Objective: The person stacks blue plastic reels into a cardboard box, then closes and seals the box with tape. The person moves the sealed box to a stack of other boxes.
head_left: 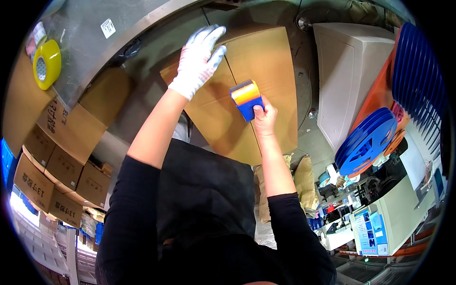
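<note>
Big cardboard box (256,90) dead centre, brown, flaps closed, seam running down the middle from top to bottom. Resting on a grey metal worktop (90,42), tilted a little in the fisheye view. To the right, a white cabinet (346,71), just beside the box. Further right, a row of blue reels (418,80) standing on edge, with one more blue reel (365,142) leaning below them. Over on the left, stacked brown cartons (52,166) with printed sides, well apart from the box. Up in the top-left corner, a yellow tape roll (46,64) lying on the worktop.

Now the hands. Left hand (199,57) in a white knitted glove, pressed flat on the upper left flap of the box, fingers spread and reaching toward the seam, gripping nothing. Right hand (263,116) bare, clenched round the blue handle of a tape dispenser (246,99), thumb on top. Dispenser sitting right on the seam, about mid-length of the box, orange and yellow roll facing up, touching the cardboard. Both forearms bare up from black sleeves, coming in from the lower edge. Gloved hand ahead of the dispenser, higher on the box, the two near each other but not touching.
</note>
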`<state>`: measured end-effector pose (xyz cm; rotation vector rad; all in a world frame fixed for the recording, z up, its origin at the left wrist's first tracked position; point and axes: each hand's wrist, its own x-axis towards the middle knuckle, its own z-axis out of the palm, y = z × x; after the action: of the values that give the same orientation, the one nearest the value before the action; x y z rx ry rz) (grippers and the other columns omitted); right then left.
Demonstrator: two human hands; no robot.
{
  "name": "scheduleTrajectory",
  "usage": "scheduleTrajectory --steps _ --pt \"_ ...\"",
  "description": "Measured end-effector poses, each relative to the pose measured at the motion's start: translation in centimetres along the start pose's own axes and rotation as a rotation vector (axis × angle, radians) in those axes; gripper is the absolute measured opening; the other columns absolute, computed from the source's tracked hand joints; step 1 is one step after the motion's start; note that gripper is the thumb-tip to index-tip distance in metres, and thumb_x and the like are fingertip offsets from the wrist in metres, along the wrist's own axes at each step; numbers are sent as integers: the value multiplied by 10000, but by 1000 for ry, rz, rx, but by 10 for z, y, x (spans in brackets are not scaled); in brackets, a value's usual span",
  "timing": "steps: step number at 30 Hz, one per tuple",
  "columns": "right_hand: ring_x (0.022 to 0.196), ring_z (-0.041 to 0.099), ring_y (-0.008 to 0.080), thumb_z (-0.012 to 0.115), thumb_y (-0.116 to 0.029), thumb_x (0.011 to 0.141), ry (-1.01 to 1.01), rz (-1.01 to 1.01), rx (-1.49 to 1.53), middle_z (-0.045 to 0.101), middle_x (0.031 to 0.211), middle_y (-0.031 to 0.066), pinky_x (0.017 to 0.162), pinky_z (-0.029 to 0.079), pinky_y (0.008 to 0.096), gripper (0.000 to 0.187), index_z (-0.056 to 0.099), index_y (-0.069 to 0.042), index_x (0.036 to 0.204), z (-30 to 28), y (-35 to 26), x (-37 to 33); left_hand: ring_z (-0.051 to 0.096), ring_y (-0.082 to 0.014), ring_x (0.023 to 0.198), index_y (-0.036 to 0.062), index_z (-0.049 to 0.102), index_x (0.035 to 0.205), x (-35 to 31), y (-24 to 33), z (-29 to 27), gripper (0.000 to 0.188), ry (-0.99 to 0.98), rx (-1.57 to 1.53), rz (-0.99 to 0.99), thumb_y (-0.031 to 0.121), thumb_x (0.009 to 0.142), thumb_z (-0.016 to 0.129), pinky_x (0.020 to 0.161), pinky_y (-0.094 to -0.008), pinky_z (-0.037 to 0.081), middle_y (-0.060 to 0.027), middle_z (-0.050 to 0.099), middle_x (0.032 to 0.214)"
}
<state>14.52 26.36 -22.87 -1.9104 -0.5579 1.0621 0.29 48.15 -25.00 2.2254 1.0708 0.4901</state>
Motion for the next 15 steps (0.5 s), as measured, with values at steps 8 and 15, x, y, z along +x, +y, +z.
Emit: scheduleTrajectory --steps 8,15 --pt "822 560 77 730 -602 674 -203 196 132 649 873 11 751 477 253 719 646 16 1030 -12 -12 8 493 -74 671 57 690 903 -15 35 -13 298 -811 -997 -829 341 886 601 619 -239 417 20 610 764" --pt "966 611 178 803 -378 661 -539 355 -46 646 1037 92 835 485 331 724 525 -13 1220 -7 -56 14 537 -79 622 25 700 879 -9 16 -11 214 -564 -486 -273 234 855 659 579 -254 445 2 640 716"
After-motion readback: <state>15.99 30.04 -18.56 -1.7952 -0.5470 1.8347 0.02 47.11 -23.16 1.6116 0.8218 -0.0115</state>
